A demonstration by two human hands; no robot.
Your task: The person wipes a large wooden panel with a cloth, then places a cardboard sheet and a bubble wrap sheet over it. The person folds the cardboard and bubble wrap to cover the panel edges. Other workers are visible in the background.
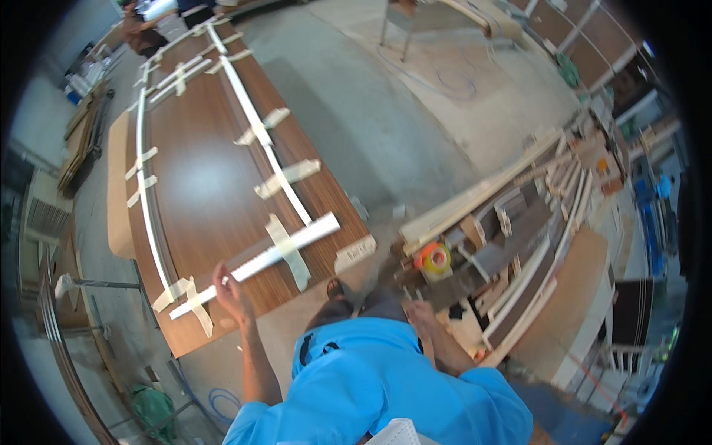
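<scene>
Dark brown wood-grain panel (204,174), rectangular, smooth, with a glossy sheen; lies before the person, to the left. Long narrow white strip (245,100), straight, along the panel's right side; matching slim white strip (148,222), along the left. Broader white crosspiece (252,268), near end, set aslant. Cream adhesive tape pieces (289,178), wrinkled, across the strips. Left hand (234,300): fingers loosely bent, at the crosspiece; contact or grip cannot be told. Right hand (421,315): low beside the thigh, fingers seemingly curled; contents cannot be told. Pale wooden offcuts (475,196), long, heaped to the right.
</scene>
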